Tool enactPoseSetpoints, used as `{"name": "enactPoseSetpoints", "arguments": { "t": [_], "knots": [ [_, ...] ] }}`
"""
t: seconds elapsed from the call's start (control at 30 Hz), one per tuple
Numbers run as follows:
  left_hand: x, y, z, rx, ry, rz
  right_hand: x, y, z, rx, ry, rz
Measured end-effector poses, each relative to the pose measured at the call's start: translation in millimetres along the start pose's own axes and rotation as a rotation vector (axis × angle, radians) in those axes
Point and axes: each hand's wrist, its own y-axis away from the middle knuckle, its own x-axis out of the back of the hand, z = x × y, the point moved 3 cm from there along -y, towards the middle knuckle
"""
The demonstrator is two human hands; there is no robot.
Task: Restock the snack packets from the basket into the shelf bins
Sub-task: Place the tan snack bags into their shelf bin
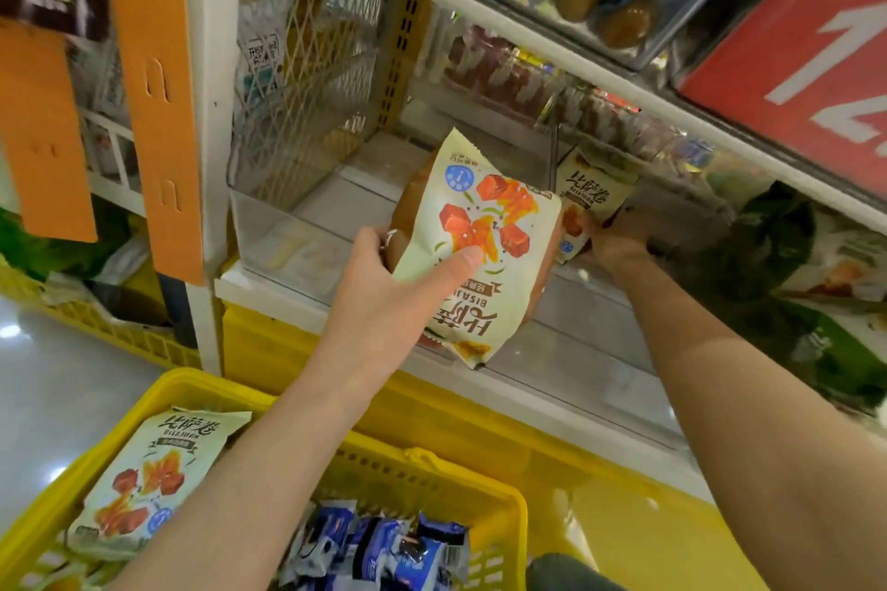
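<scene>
We count three cream packets: our left hand (384, 293) grips the first packet (480, 245) upside down, long axis nearly upright; our right hand (617, 240) holds the second packet (593, 190); the third packet (144, 480) lies in the basket (158, 394).

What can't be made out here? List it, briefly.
All head view.
- Fingers of the right hand: behind the small packet, blurred; grip unclear.
- A brown thing behind the packet in the left hand: mostly covered.
- Number on the sign: cut by the right edge.
- Contents of the basket: partly under the left forearm, cut by the bottom edge.
</scene>
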Motion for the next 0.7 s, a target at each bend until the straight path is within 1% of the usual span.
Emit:
{"name": "enactPoseSetpoints", "arguments": {
  "t": [0.07, 0.1, 0.17, 0.2, 0.23, 0.27, 0.33, 0.37, 0.4, 0.47, 0.53, 0.6, 0.67, 0.7],
  "knots": [
    [0, 0, 1, 0.004, -0.015, -0.012, -1, 10, -5, 0.001, -0.030, -0.016],
    [0, 1, 2, 0.006, -0.025, -0.020, 0, 18, -8, 0.008, 0.000, -0.017],
    [0, 2, 3, 0.001, -0.064, -0.042, 4, 43, -20, 0.053, 0.144, 0.021],
    [-1, 4, 5, -0.002, -0.085, -0.058, 8, 60, -27, 0.105, 0.173, 0.062],
    [-1, 6, 7, -0.004, -0.104, -0.079, 13, 81, -35, 0.188, 0.151, 0.102],
    [-1, 8, 8, -0.006, -0.123, -0.103, 18, 105, -43, 0.308, 0.101, 0.133],
    [-3, 14, 12, -0.009, -0.157, -0.169, 28, 157, -55, 0.520, 0.029, 0.114],
    [-4, 17, 14, -0.014, -0.174, -0.203, 32, 180, -58, 0.572, -0.001, 0.053],
    [-5, 21, 16, -0.027, -0.197, -0.233, 35, 201, -60, 0.582, -0.022, -0.045],
    [-7, 30, 21, -0.069, -0.254, -0.295, 39, 234, -62, 0.519, -0.061, -0.258],
    [-6, 40, 26, -0.095, -0.273, -0.359, 45, 253, -61, 0.434, -0.073, -0.393],
    [-4, 50, 27, -0.091, -0.208, -0.368, 53, 266, -57, 0.374, -0.098, -0.419],
    [-2, 57, 21, -0.042, -0.082, -0.317, 59, 273, -50, 0.300, -0.188, -0.377],
    [-3, 62, 17, -0.014, -0.025, -0.310, 60, 275, -44, 0.255, -0.272, -0.344]
  ]
}}
